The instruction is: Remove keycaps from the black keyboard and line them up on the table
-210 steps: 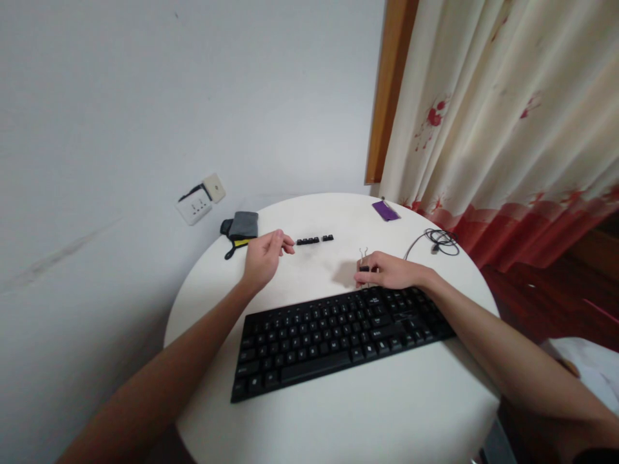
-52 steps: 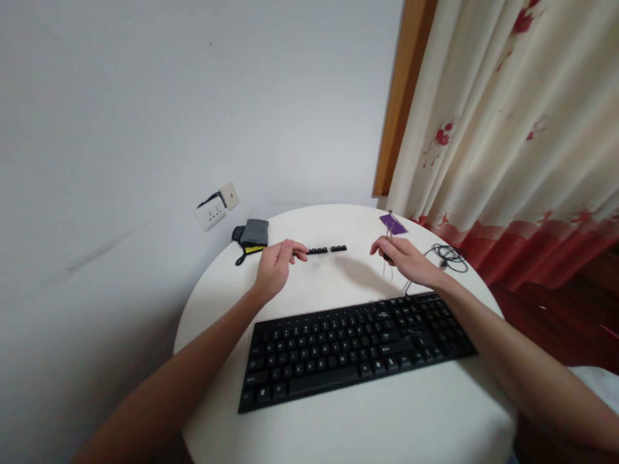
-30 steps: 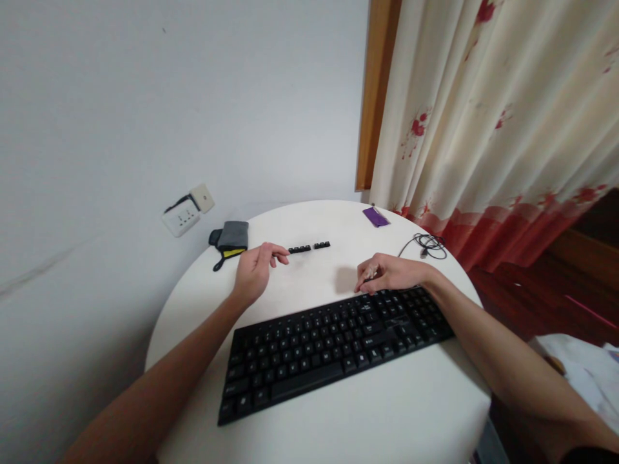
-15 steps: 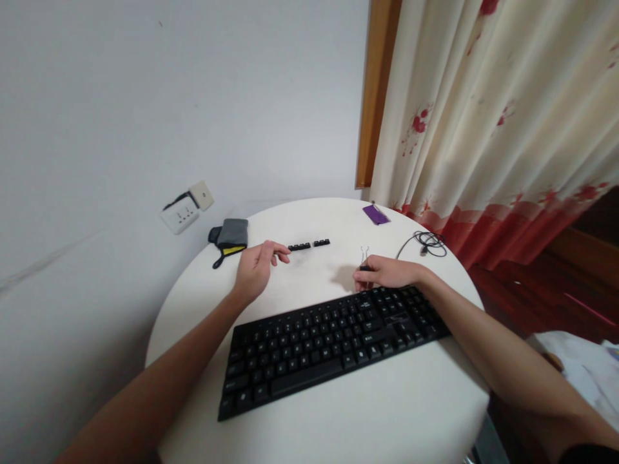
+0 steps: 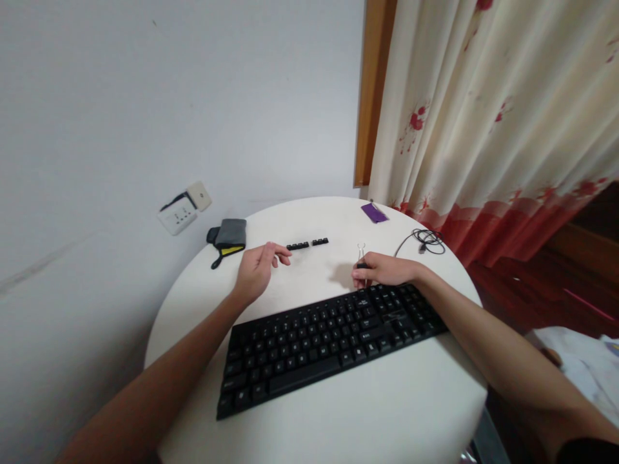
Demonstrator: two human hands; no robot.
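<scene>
A black keyboard (image 5: 309,351) lies slanted across the front of the white round table (image 5: 387,393). Just above its upper right part, my right hand (image 5: 382,268) is closed around a wire keycap puller (image 5: 362,255). The puller's two hooked prongs point away from me, and my fingers cover part of its black handle. My left hand (image 5: 256,269) hovers or rests beyond the keyboard's left half, fingers loosely apart and holding nothing. Its fingertips are close to a row of loose black keycaps (image 5: 307,245), which has a small gap in it.
A grey pouch (image 5: 232,232) with yellow trim sits at the table's left edge. Farther back is a purple piece (image 5: 374,212). A coiled black cable (image 5: 427,241) lies at the right. Behind are a wall with a socket (image 5: 178,216) and a patterned curtain (image 5: 464,116).
The keycap puller has turned slightly in my right hand, so its prongs look closer together. My left hand stays almost where it was. The view has shifted a little.
</scene>
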